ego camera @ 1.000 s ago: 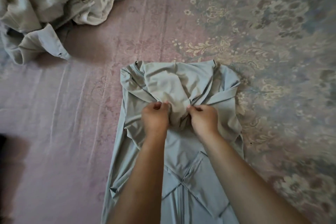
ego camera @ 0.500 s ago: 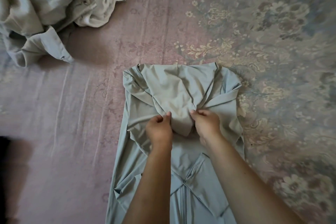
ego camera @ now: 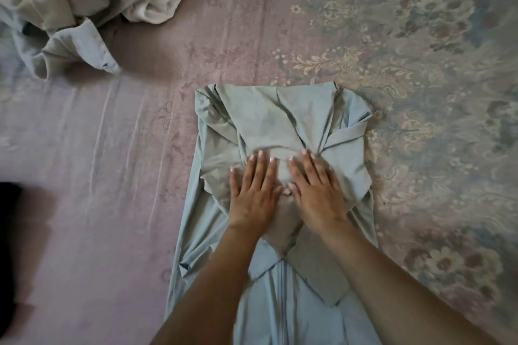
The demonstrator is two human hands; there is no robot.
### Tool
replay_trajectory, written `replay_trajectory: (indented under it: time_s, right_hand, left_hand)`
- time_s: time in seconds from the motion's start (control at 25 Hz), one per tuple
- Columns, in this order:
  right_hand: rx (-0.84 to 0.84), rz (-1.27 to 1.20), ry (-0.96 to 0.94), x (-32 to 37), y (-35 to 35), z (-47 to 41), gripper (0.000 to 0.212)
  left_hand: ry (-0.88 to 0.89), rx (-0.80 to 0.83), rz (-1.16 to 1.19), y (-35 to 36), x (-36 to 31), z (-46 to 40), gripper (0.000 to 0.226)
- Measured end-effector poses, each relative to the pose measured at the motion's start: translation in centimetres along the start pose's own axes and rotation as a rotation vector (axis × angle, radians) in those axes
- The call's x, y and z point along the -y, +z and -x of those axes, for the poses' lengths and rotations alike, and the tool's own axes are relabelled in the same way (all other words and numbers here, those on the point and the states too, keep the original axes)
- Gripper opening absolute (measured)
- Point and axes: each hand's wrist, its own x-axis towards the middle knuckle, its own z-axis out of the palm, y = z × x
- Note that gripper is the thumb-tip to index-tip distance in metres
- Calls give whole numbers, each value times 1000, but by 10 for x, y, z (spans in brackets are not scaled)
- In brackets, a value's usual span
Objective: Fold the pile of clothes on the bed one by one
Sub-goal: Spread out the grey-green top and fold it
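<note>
Both hands have let go their pinch: left hand and right hand, fingers straight, press the pale-green garment flat mid-fold; next probably folding its lower length up.

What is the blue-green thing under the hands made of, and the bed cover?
The garment looks like thin, smooth, matte woven cloth, perhaps cotton blend: it creases sharply and lies flat. The bed cover looks like soft printed fabric with a faded floral pattern and fine wrinkles.
</note>
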Motion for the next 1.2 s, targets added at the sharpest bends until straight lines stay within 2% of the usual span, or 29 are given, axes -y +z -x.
replay_trajectory:
  time_s: [0.08, 0.2, 0.28, 0.4, 0.56, 0.64, 0.76, 0.88, 0.92, 1.04, 1.12, 1.2]
  right_hand:
    - [27, 5, 18, -6, 3, 17, 60]
    - [-48, 105, -137, -14, 15, 74, 56]
    - [-24, 112, -156, -11, 26, 123, 58]
    - [33, 106, -147, 20, 50, 192, 58]
    - [55, 81, -40, 76, 73, 240, 73]
    - [75, 86, -89, 101, 82, 264, 76]
    - [154, 138, -212, 122, 96, 294, 71]
    - [170, 124, -108, 135, 98, 301, 69]
    - [143, 104, -81, 143, 94, 297, 70]
    - [52, 86, -99, 189, 86, 267, 80]
    - [35, 57, -75, 225, 86, 239, 98]
    - [76, 11, 42, 255, 91, 218, 118]
  left_hand:
    - [76, 13, -1, -5, 12, 19, 52]
    - [183, -45, -35, -16, 32, 82, 55]
    - [200, -30, -54, -15, 51, 138, 58]
    - [296, 60, -86, -11, 71, 218, 61]
    - [420, 180, -122, -8, 92, 293, 74]
    - [519, 225, -173, -7, 110, 316, 81]
    - [636, 180, -246, -2, 144, 318, 70]
    - [746, 135, -98, -9, 162, 313, 54]
    - [747, 97, 2, -17, 161, 306, 46]
    - [536, -80, 234, -44, 155, 251, 27]
    - [502, -117, 116, -56, 162, 200, 36]
    - [663, -114, -137, -55, 177, 160, 53]
